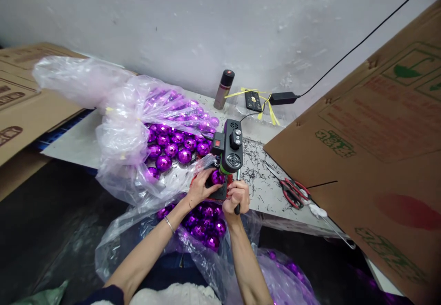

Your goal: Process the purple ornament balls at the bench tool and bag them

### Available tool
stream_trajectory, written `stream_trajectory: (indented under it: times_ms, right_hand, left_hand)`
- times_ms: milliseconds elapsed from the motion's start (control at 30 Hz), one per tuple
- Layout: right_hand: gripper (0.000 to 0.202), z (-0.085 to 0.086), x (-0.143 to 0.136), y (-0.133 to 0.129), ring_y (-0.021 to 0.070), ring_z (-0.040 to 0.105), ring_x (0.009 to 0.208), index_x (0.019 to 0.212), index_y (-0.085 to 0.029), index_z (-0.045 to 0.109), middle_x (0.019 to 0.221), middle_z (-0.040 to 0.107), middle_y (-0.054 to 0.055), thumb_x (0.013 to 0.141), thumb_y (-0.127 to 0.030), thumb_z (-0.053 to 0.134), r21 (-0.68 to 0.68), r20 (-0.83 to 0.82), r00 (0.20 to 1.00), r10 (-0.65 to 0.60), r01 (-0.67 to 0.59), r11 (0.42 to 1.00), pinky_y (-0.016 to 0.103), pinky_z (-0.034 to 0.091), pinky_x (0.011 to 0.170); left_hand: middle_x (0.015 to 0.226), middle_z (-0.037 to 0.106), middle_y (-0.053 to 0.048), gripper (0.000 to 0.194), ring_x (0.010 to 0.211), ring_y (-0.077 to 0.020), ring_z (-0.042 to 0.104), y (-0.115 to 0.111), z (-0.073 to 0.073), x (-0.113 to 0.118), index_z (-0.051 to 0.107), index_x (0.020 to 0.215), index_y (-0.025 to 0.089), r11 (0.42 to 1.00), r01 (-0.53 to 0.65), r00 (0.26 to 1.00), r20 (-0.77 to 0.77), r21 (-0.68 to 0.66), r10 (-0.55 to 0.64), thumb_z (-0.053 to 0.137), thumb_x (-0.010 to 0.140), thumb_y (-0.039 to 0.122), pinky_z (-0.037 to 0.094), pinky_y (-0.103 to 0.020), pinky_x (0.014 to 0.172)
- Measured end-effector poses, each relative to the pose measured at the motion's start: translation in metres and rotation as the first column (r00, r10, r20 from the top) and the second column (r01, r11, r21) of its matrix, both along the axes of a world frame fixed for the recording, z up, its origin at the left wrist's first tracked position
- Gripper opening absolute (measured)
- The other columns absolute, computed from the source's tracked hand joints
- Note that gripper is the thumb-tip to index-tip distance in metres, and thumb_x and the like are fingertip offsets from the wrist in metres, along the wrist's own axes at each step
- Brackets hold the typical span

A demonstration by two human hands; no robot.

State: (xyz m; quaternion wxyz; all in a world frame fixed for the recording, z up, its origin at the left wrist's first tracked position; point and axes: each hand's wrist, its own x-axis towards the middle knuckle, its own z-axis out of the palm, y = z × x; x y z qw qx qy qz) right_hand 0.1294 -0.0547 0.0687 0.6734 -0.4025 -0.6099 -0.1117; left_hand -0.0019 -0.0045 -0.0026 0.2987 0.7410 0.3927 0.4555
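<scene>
- Now the left hand [200, 189] has its thumb and fingers pinched on a round, shiny purple ball [217, 176], maybe so it can't roll. The ball is by the green-rimmed end of a black machine with round vents [232, 146]; I can't tell if they touch.
- The right hand [237, 196] is wrapped tight around a silver lever with a black grip [237, 209], likely because a whole fist holds it firmly.
- One big, clear plastic bag [120, 135] lies bunched up on the white table [263, 199]. It has lots of shiny purple balls [171, 150] in it, perhaps put close for easy reaching.
- A second clear plastic bag [115, 247] sits at the person's lap, with more purple balls inside, just below the hands.
- A third see-through bag [285, 279] is low on the right, and it has purple balls too.
- Red-and-black scissors [292, 192] lie beside a tall brown cardboard box [361, 172]. I can't see inside the box.
</scene>
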Motion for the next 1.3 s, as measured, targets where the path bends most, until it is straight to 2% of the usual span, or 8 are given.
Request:
stream_trajectory:
  times_ms: [133,267,500,633,767,867,1100,1300]
  right_hand:
    - [0.036,0.006,0.001,-0.002,0.0140,0.059,0.067,0.077,-0.024,0.052,0.078,0.060,-0.001,0.110,-0.022,0.038,-0.019,0.037,0.999,-0.029,0.030,0.999,0.034,0.050,0.071]
    - [0.040,0.039,0.003,-0.008,0.0142,0.060,0.067,0.071,-0.023,0.052,0.074,0.060,-0.001,0.110,-0.024,0.042,-0.132,-0.078,0.997,-0.029,0.018,0.991,0.031,0.046,0.064]
    - [0.042,0.071,-0.003,-0.010,0.0149,0.062,0.068,0.069,-0.023,0.054,0.067,0.057,-0.002,0.110,-0.024,0.046,-0.174,-0.111,0.994,-0.013,-0.007,0.985,0.031,0.044,0.065]
    - [0.043,0.064,-0.008,-0.010,0.0149,0.062,0.068,0.069,-0.023,0.053,0.068,0.057,-0.002,0.110,-0.024,0.044,-0.145,-0.112,0.993,-0.028,0.011,0.989,0.031,0.043,0.064]
    - [0.041,0.063,-0.007,-0.010,0.0150,0.061,0.068,0.070,-0.023,0.053,0.069,0.058,-0.002,0.110,-0.023,0.045,-0.140,-0.105,0.994,-0.012,-0.003,0.990,0.031,0.044,0.064]
    - [0.040,0.062,-0.006,-0.011,0.0152,0.063,0.069,0.071,-0.023,0.054,0.070,0.059,-0.002,0.110,-0.022,0.044,-0.145,-0.081,0.997,-0.008,-0.004,0.989,0.031,0.047,0.065]
    - [0.042,0.069,-0.005,-0.011,0.0154,0.065,0.068,0.069,-0.024,0.052,0.066,0.056,-0.002,0.111,-0.024,0.043,-0.174,-0.092,0.996,-0.016,0.000,0.985,0.031,0.047,0.063]
    - [0.041,0.089,-0.007,-0.008,0.0129,0.059,0.064,0.069,-0.024,0.051,0.066,0.055,-0.003,0.110,-0.023,0.047,-0.220,-0.185,0.983,-0.003,-0.039,0.975,0.030,0.045,0.063]
  left_hand:
    - [0.137,0.076,-0.015,0.055,0.132,-0.0337,0.072,0.003,0.003,0.003,0.065,0.141,0.021,1.000,0.001,1.000,0.008,-0.021,-0.001,0.083,0.094,0.044,0.059,-0.054,0.114]
    - [0.138,0.075,-0.015,0.057,0.132,-0.0334,0.072,-0.005,0.008,-0.001,0.063,0.142,0.022,0.998,0.025,0.999,-0.022,-0.060,-0.027,0.083,0.093,0.043,0.059,-0.054,0.114]
    - [0.145,0.071,-0.018,0.069,0.136,-0.0356,0.069,-0.038,0.019,-0.049,0.057,0.148,0.021,0.990,0.005,0.991,-0.132,0.143,0.014,0.085,0.091,0.050,0.058,-0.056,0.116]
    - [0.142,0.073,-0.016,0.037,0.136,-0.0313,0.069,0.002,0.041,-0.083,0.065,0.141,0.020,0.933,-0.270,0.906,-0.267,0.237,0.330,0.056,0.105,0.017,0.055,-0.055,0.119]
    - [0.156,0.064,-0.019,0.069,0.146,-0.0358,0.061,0.058,0.054,-0.097,0.063,0.149,0.019,0.977,-0.135,0.728,-0.652,0.165,0.211,0.059,0.084,-0.003,0.048,-0.060,0.124]
    - [0.156,0.063,-0.022,0.076,0.143,-0.0369,0.063,0.080,0.056,-0.096,0.061,0.153,0.020,0.990,-0.058,0.688,-0.713,0.131,0.134,0.059,0.080,-0.005,0.048,-0.060,0.123]
    - [0.143,0.071,-0.014,0.064,0.129,-0.0328,0.072,0.057,0.075,-0.098,0.057,0.150,0.020,0.983,-0.183,0.961,-0.212,-0.007,0.178,0.077,0.092,0.037,0.059,-0.051,0.113]
    - [0.130,0.080,-0.012,0.065,0.112,-0.0276,0.080,0.005,0.054,-0.064,0.063,0.143,0.020,0.945,0.040,0.986,0.165,-0.325,0.015,0.079,0.092,0.057,0.067,-0.044,0.100]
